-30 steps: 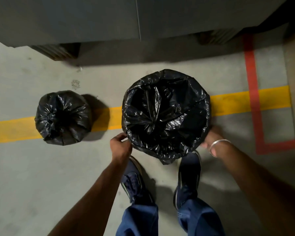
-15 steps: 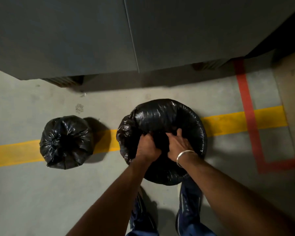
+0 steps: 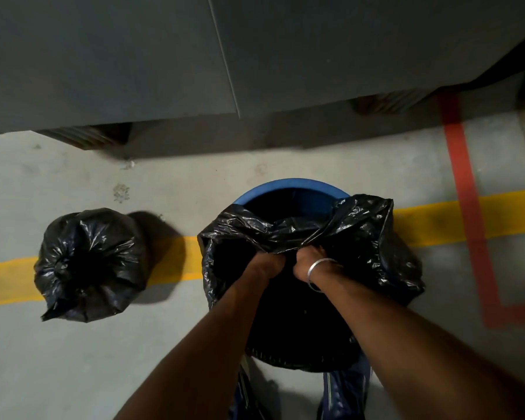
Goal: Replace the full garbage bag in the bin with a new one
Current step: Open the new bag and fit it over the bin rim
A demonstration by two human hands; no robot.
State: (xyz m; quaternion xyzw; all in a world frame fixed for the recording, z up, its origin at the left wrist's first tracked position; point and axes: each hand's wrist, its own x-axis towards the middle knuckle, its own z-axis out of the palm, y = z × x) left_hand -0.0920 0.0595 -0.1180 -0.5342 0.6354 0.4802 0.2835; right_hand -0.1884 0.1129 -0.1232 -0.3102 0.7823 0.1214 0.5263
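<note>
The old load looks dealt with: one full garbage bag (image 3: pixel 90 263), its neck gathered shut, sits on the floor (image 3: pixel 58 359) well to the left of the bin, lying over the yellow line (image 3: pixel 455 218) that crosses the floor from side to side. What remains, by my reading, is the fitting of the new bag (image 3: pixel 361 237) into the blue bin (image 3: pixel 288 189). That bag is in the bin's mouth but only partly seated: its black plastic hangs over the near, left and right parts of the rim, while the far arc of the rim shows bare blue, so the mouth has yet to be stretched over that edge and the slack pressed down inside. Both hands are in the opening, side by side and nearly touching. The left hand (image 3: pixel 267 265) has its grip closed on a bunched fold of the new bag; the right hand (image 3: pixel 311 262), with a metal bangle (image 3: pixel 317 272) at the wrist, is likewise closed on the plastic just beside it. Counted: two black bags, one tied and one open; one bin; two hands; one bangle; one yellow line and one red line (image 3: pixel 461 183) on the floor, with a grey cabinet (image 3: pixel 164 56) standing along the far edge.
</note>
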